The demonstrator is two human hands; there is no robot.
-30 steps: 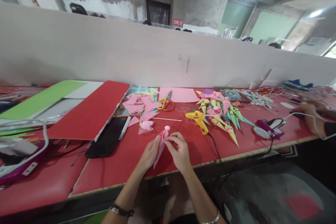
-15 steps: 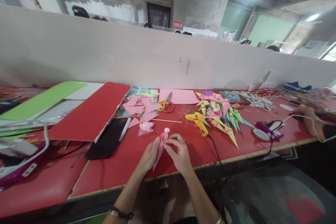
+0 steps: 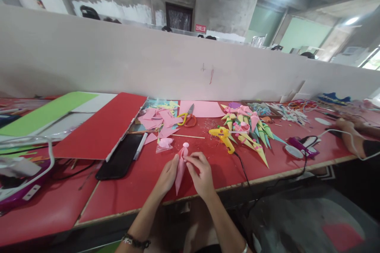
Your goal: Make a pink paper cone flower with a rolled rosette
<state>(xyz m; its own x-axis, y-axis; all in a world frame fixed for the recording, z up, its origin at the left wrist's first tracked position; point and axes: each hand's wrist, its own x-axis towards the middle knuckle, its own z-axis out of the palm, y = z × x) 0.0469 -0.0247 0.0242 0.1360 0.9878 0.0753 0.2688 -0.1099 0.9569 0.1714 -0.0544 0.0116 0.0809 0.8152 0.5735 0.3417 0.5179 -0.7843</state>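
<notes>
A pink paper cone [image 3: 179, 178] topped with a small pink ball [image 3: 185, 144] points down over the front of the red table. My left hand [image 3: 168, 174] is closed around the cone's left side. From the right, the thumb and forefinger of my right hand [image 3: 201, 172] pinch at its upper part, just below the ball. Whether a small piece sits between those fingertips is too small to make out. Beyond my hands lies a clear bag of pink clay [image 3: 165, 143]. To the right rests a yellow glue gun [image 3: 223, 137], its cord hanging over the table's edge.
Scissors [image 3: 187, 118] lie beside pink paper scraps [image 3: 162, 118]. Several finished paper cones [image 3: 255, 142] are heaped right of the glue gun. A black phone [image 3: 120, 160] and red board [image 3: 103, 128] are on the left. Another person's arm [image 3: 353, 138] rests at far right.
The cone has turned, its tip swinging right so it hangs nearer upright, with its ball slightly higher and to the left. Both hands stay on it.
</notes>
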